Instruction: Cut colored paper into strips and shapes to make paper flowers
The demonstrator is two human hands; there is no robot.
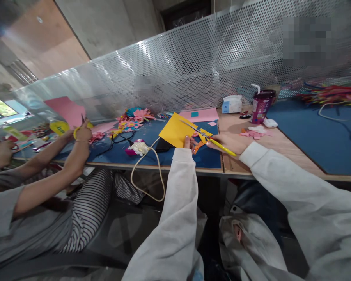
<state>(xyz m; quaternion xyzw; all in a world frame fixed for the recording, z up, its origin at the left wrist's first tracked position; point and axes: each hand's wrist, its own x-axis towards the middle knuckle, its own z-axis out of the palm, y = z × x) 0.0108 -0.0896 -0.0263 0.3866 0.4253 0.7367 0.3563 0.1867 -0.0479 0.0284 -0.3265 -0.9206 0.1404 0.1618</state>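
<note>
A sheet of yellow paper [173,131] is tilted up above the blue mat, pinched at its lower right edge by my left hand [188,143]. My right hand [232,143] is closed on yellow-handled scissors [222,147]. Their blades lie over the right part of the sheet and look parted; whether they bite into the paper I cannot tell. Yellow paper scraps [205,134] and an orange scrap [199,146] are close to my fingers. A dark flat object [163,144] lies partly hidden beneath the sheet.
A purple drink cup [261,107] with a straw stands behind my right hand, near a tissue pack [232,104] and a white case [270,123]. Pink scraps [255,134] lie close by. On my left, a co-worker's hand [83,132] holds scissors at pink paper [66,111].
</note>
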